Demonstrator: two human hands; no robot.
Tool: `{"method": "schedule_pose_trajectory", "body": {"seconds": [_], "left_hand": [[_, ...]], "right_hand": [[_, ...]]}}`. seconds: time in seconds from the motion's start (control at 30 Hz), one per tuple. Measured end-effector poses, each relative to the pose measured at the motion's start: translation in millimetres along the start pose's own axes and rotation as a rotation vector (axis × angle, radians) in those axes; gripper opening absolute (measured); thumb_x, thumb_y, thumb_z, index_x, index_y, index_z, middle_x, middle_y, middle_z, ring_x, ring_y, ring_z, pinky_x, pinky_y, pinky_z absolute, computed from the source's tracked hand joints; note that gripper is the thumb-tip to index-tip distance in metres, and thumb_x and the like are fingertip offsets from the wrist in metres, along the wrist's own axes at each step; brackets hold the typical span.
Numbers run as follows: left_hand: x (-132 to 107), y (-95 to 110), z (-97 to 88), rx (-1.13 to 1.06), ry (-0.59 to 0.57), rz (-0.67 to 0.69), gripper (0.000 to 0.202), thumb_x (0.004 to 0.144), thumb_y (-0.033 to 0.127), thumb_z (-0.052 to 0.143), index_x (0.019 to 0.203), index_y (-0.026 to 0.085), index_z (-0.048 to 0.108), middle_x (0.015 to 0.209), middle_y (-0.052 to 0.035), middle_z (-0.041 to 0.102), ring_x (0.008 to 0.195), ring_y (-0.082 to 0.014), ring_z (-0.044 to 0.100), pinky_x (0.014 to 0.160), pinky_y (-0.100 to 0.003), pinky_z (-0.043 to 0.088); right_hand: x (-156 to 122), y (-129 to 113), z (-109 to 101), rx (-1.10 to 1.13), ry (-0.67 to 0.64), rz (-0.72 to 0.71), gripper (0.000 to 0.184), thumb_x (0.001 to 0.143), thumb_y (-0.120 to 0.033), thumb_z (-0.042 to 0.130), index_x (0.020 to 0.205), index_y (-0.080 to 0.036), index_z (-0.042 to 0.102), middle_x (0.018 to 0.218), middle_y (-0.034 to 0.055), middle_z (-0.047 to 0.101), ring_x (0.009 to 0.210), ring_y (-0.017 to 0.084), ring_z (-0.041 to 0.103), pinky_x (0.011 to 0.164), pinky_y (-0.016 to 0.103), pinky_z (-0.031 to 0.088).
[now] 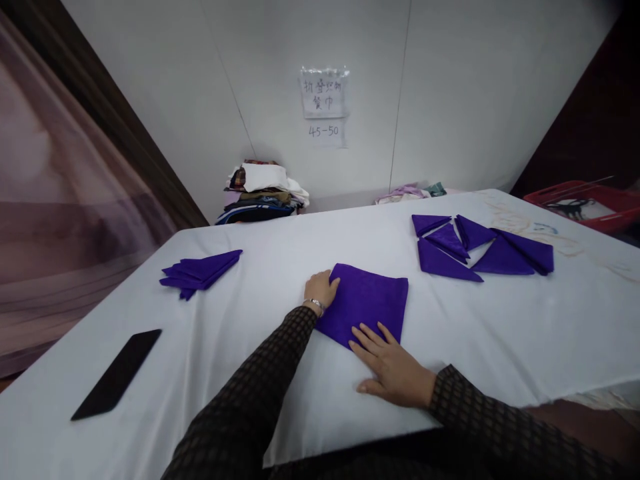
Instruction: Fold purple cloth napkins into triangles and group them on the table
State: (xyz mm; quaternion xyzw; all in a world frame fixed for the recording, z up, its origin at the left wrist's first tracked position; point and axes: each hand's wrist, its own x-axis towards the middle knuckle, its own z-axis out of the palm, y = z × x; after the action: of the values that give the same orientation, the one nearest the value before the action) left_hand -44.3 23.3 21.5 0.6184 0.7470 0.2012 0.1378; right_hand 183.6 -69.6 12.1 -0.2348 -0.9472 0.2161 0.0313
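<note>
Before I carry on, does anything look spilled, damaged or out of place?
I'd flag only the brownish and blue marks on the white tablecloth, far right: odd against plain white, though whether stain or print I can't tell.

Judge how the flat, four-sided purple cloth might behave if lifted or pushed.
The flat purple cloth would probably droop; its upper edge curves like soft fabric. Lying thin on the white tablecloth, it looks light. Pushed, it may wrinkle or slide, being flat.

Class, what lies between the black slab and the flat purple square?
In the head view, the left sleeve, above white tablecloth, lies between the slab and the square.
</note>
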Motion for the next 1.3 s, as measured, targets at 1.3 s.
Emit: {"method": "schedule_pose_trajectory", "body": {"seconds": [1.3], "left_hand": [[-59,-18,3.4,0.317,-0.143,0.501,0.061,0.089,0.055,0.034,0.140,0.021,0.032,0.150,-0.0094,0.026,0.139,-0.0265,0.017,0.110,-0.055,0.014]], "right_hand": [[-2,1,2,0.019,0.010,-0.010,0.075,0.086,-0.064,0.036,0.144,-0.018,0.025,0.150,0.0147,0.019,0.139,0.029,0.008,0.109,0.054,0.000]]}}
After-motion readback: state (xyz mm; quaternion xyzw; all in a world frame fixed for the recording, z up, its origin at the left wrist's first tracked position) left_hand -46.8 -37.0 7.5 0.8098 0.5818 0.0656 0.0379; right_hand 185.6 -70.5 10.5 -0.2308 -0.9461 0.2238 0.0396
